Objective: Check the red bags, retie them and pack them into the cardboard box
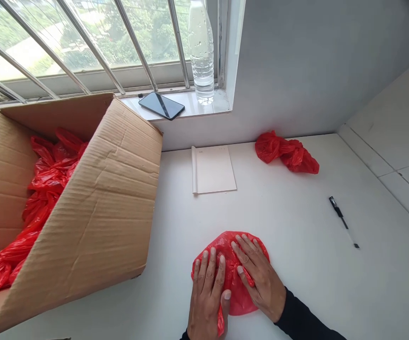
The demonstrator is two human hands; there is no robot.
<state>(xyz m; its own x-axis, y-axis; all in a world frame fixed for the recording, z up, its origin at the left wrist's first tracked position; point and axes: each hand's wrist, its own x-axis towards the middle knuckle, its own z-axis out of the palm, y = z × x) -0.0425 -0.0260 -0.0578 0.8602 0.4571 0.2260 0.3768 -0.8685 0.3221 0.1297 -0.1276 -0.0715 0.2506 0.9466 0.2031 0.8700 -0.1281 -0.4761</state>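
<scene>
A red plastic bag (pixel 237 297) lies spread on the white table near its front, partly covered by both hands. My left hand (pixel 207 288) rests flat on the bag's left part, fingers stretched out, with a bit of red plastic showing beside the thumb. On the right part lies my right hand (pixel 257 274), fingers extended and palm down; a fold of the bag shows between its thumb and index finger. Whatever is under the palms is hidden.
At left stands an open cardboard box (pixel 119 189) holding crumpled red bags (pixel 48 189). Behind are a notepad (pixel 214 170) and a knotted red bag (pixel 287 153). A pen (pixel 344 222) lies right. The windowsill bears a phone (pixel 162 105) and a water bottle (pixel 202 56).
</scene>
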